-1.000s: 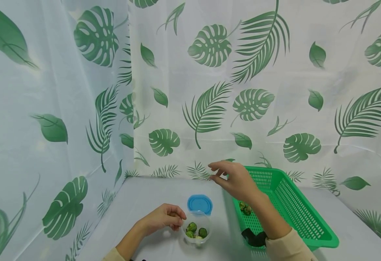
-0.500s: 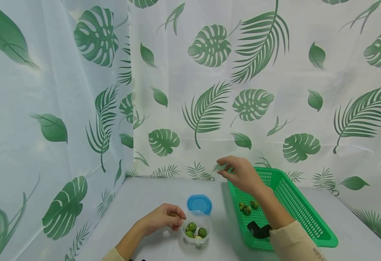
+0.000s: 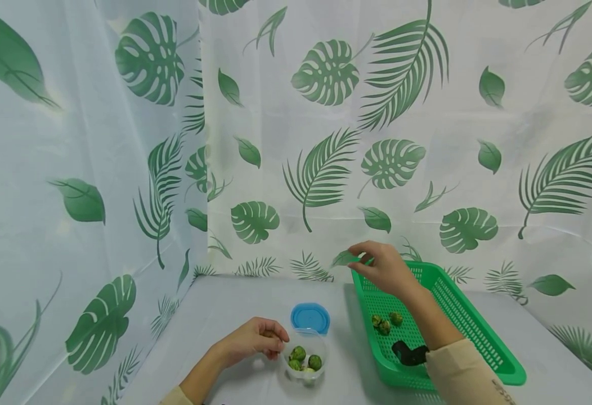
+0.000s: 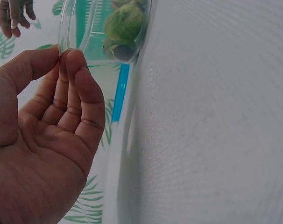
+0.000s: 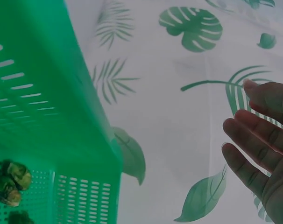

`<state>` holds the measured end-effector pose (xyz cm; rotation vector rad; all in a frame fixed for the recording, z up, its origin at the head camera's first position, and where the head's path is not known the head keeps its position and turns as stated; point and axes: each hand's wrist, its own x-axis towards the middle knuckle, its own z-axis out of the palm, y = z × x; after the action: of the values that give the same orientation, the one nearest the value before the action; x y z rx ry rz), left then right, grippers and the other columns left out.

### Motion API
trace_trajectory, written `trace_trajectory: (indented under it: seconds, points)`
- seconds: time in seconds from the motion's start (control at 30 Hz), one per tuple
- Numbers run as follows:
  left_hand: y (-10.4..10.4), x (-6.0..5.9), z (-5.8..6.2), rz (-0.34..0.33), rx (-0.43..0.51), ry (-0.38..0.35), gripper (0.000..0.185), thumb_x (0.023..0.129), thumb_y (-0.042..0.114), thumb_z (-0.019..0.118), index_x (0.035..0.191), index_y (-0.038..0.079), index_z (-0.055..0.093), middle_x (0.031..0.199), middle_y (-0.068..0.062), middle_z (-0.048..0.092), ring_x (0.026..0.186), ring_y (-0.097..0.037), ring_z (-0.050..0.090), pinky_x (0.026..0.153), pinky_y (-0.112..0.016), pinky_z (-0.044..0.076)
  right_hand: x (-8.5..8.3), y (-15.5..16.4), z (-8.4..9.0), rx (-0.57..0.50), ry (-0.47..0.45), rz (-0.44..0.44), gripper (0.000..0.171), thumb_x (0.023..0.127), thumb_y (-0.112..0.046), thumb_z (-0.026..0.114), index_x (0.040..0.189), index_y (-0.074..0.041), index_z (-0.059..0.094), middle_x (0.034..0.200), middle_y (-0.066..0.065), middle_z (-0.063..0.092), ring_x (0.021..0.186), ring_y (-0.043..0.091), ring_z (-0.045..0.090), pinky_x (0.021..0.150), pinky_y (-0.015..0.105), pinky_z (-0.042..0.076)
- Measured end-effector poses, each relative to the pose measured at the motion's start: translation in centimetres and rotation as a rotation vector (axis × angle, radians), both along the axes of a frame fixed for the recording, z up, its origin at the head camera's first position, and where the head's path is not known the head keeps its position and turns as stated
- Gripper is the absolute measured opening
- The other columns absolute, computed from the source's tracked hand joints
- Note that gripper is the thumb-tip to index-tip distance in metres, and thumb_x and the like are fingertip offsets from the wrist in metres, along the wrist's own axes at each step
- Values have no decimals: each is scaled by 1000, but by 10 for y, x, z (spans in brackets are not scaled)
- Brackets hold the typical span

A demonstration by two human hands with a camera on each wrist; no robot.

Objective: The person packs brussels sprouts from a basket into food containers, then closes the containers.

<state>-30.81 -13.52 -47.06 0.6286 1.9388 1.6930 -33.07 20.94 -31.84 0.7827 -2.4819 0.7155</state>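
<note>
My left hand (image 3: 257,340) pinches the rim of a clear plastic tub (image 3: 324,349) between thumb and fingertips, as the left wrist view shows. Several Brussels sprouts (image 3: 297,353) lie in the tub, which stands on the table. Above the left side of a green slotted basket (image 3: 516,371) hovers my right hand (image 3: 384,270). Its fingers are loosely bent and hold nothing; in the right wrist view that hand (image 5: 267,135) has thumb and fingers apart. A few Brussels sprouts (image 3: 384,327) sit on the basket's floor, partly brown in the right wrist view (image 5: 13,179).
A blue lid (image 3: 310,316) lies just behind the tub on the white table (image 3: 245,298). A black strap (image 3: 408,353) shows at my right wrist, over the basket. Leaf-printed sheeting (image 3: 276,140) hangs behind and at the left.
My right hand has moved to the right and slightly upward, bringing more sprouts in the basket into sight. The left hand and the tub have stayed in place.
</note>
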Motion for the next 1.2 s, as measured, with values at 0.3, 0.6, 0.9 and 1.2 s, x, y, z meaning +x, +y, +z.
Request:
trace_trajectory:
  seconds: [0.3,0.6,0.9,1.2]
  points:
    - [0,-1,-2,0,9,-4,31,97,9,69,119,-12,65,85,1,70,74,-11,66,70,-25,56,-6,12,-6,-8,-56,-25,29,96,-16,75,124,-8,73,122,12,74,96,26,73,78,42,60]
    - [-1,-2,-3,3,1,-5,30,97,11,69,118,-11,66,85,1,70,74,-11,66,69,-26,56,-14,25,-13,-15,-93,-37,29,97,-17,75,124,-8,73,121,13,75,96,28,73,77,41,61]
    - [0,-1,-3,6,1,1,34,97,10,70,120,-14,64,85,1,70,74,-11,66,69,-26,56,-20,35,-19,-1,-106,-51,29,97,-16,74,124,-4,73,123,17,74,97,32,74,79,45,61]
    - [0,-2,-3,2,3,6,35,97,9,69,120,-15,63,84,2,70,73,-11,65,69,-25,56,-26,44,-27,9,-136,-64,27,97,-17,74,120,-4,74,118,17,74,95,32,74,79,45,60]
